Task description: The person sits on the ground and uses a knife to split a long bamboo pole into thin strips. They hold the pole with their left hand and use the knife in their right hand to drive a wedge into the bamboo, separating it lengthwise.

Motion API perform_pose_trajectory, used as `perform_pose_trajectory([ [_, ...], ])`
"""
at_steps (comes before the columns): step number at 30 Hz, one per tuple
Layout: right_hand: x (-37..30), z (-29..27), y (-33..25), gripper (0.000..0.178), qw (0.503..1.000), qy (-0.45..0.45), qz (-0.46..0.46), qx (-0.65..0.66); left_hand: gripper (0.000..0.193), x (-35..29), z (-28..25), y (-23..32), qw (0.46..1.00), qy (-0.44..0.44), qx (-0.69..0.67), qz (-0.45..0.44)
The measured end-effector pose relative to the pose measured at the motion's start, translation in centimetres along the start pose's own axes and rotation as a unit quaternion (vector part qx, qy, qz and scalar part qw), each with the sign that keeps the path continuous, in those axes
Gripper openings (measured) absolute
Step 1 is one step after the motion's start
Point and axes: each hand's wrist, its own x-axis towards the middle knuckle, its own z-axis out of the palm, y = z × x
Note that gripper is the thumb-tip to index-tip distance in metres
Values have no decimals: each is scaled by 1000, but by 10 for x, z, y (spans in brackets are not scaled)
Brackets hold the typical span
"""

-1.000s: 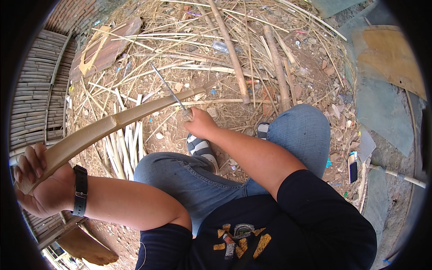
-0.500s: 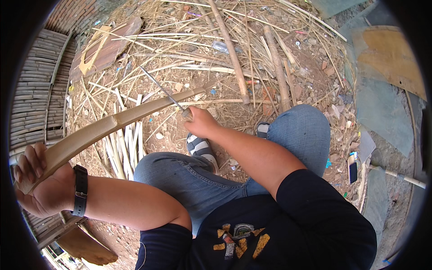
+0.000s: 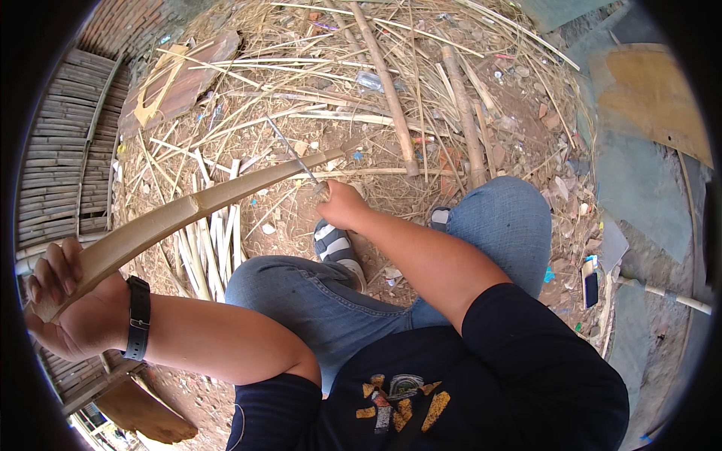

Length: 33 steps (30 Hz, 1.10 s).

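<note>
A long split bamboo piece [image 3: 162,224] slants from the lower left up toward the middle. Its near end is gripped by my left hand [image 3: 75,304], fingers wrapped round it. My right hand [image 3: 344,204] is closed round the handle of a long, narrow-bladed knife [image 3: 293,152]. The blade crosses the bamboo close to its far end, pointing up and left. Whether the blade is cutting into the bamboo cannot be made out. Below the bamboo, a bundle of pale split strips [image 3: 210,252] lies on the ground by my knee.
Bamboo poles [image 3: 387,86] and loose strips litter the dirt ahead. A brown board [image 3: 184,83] lies at the far left, near a bamboo-slat wall [image 3: 60,150]. Grey sheets [image 3: 639,188] stand along the right side, with a phone [image 3: 590,284] beside them. My sandalled foot [image 3: 336,244] is close below the knife.
My right hand has shifted slightly right, and the knife blade has swung rightward and a little steeper across the bamboo. The bamboo and my left hand have barely moved.
</note>
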Motion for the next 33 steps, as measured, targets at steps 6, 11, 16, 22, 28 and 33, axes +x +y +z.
perform_pose_trajectory([
  [6, -10, -3, -31, 50, 996, -39, -78, 24, 24, 5, -11, 3, 1000, -2, -2, 5],
  [11, -4, 0, -3, 52, 1000, 10, 13, -6, 24, 0, 0, 0, 1000, 6, -9, 9],
  [16, -10, -3, -28, 52, 1000, -26, -16, 3, 25, 3, -10, -1, 1000, 12, -15, 10],
  [22, -14, -3, -19, 44, 999, -25, -35, 27, 27, -3, 7, -1, 999, 26, 16, 30],
  [28, -7, 3, -1, 44, 999, -13, 43, 15, 27, 3, -9, 2, 999, 44, 1, -6],
  [33, -16, -7, -45, 46, 998, -53, -28, 34, 26, 0, -4, 0, 1000, -10, -29, 4],
])
